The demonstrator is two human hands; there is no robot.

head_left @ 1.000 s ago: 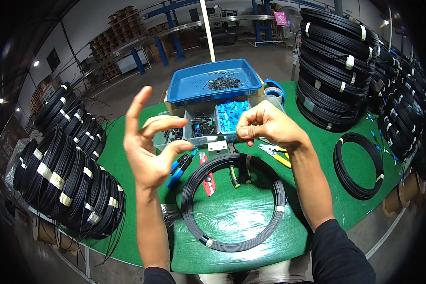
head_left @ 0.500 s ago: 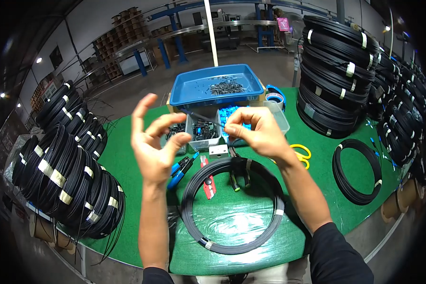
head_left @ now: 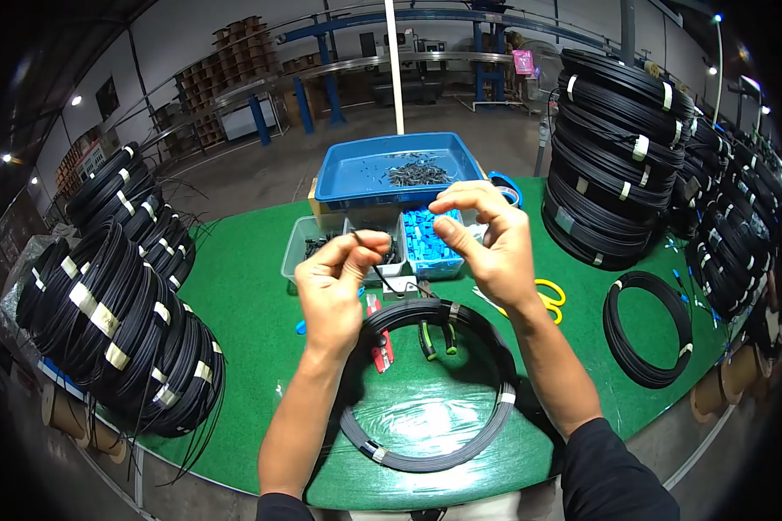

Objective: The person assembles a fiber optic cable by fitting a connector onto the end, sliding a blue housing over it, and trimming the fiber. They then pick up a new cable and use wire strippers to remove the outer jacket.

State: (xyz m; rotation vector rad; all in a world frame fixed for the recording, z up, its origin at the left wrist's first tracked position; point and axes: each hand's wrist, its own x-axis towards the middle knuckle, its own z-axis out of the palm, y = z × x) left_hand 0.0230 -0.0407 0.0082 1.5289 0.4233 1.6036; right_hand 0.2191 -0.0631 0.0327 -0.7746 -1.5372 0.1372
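Note:
My left hand [head_left: 332, 286] pinches the end of a thin black cable [head_left: 379, 276] between thumb and fingers; the cable runs down toward the big black cable coil [head_left: 354, 434] on the table. To the right, my right hand [head_left: 495, 247] is raised with thumb and index finger apart and nothing visible between them. Inside and under the coil's upper edge lie a red cutter-like tool [head_left: 382, 352] and green-and-black handled pliers [head_left: 439, 341]. A small metal block [head_left: 400, 287] stands just behind the coil. My left hand mostly hides a blue tool.
Behind the hands are a bin of blue connectors [head_left: 432, 239], bins of black parts [head_left: 308, 252] and a blue tray [head_left: 339, 187] with dark scraps. Yellow-handled scissors [head_left: 552, 304] lie right. Tall cable coil stacks stand left [head_left: 122, 330] and right [head_left: 613, 165]; a small coil [head_left: 613, 334] lies far right.
My left hand has moved right and closed on the cable end, which my right hand pinched before. My right hand has let go, its fingers now parted, and shifted slightly right.

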